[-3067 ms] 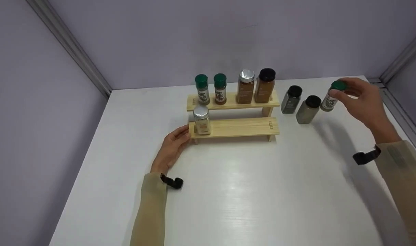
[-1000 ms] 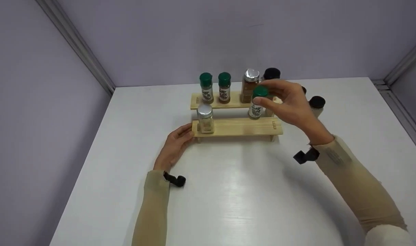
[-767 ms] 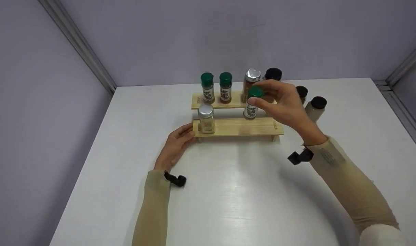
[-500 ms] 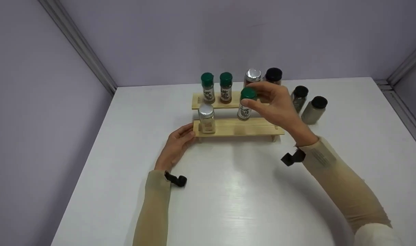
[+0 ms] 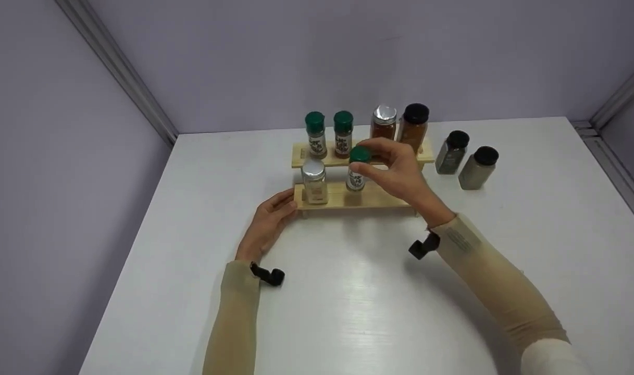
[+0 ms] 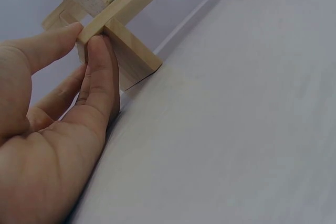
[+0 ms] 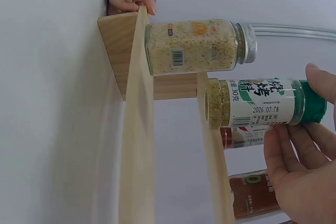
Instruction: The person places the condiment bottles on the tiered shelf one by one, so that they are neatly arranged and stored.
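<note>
My left hand pinches the left end of a two-tier wooden spice rack. In the left wrist view its thumb lies on the shelf edge and its fingers reach underneath, by the leg. My right hand grips a small spice jar by its green cap, fingertips and thumb around it. This jar, upright with a white label and yellowish contents, hangs above the lower shelf with a gap under its base. To its left on that shelf stands a silver-capped glass jar of pale granules.
Along the upper tier stand two green-capped jars, a silver-capped reddish-brown jar and a black-capped one. Right of the rack, two black-capped jars stand on the white table. A wall rises behind.
My right hand has carried the green-capped jar leftward from the table's right side to over the lower shelf, lowering it lately. My left hand keeps its hold on the rack.
</note>
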Tool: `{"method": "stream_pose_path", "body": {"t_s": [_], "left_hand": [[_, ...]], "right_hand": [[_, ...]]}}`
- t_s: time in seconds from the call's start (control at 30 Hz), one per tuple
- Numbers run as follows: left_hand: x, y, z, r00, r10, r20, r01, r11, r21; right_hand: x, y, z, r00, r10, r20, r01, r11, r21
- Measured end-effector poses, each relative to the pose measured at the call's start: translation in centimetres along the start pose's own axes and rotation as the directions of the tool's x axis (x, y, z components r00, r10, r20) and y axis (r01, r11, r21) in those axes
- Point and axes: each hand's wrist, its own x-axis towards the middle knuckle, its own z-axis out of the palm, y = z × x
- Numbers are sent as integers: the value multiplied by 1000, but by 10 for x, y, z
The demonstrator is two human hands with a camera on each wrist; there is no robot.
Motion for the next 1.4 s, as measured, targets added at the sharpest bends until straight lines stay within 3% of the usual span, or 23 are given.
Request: {"method": "stream_pose_path", "body": {"t_s": [0.2, 0.6, 0.83, 1.23, 1.4], "left_hand": [[1, 0, -1, 1000, 1, 0, -1, 1000, -12], [-1, -3, 1, 1000, 13, 14, -13, 1000, -7], [0, -1, 0, 999, 20, 25, -19, 1000, -10], [-1, 1, 1, 1000, 4, 18, -4, 1000, -14], [-1, -1, 0, 1000, -1, 11, 1, 1000, -16]], "right_hand": [[0, 16, 13, 1000, -16, 20, 15, 999, 31], [-3, 33, 24, 998, 18, 53, -18, 1000, -9], [0, 32, 24, 997, 37, 69, -37, 999, -5], [1, 14, 8, 997, -53, 64, 52, 998, 20], [-3, 6, -2, 997, -55, 45, 55, 998, 2]]}}
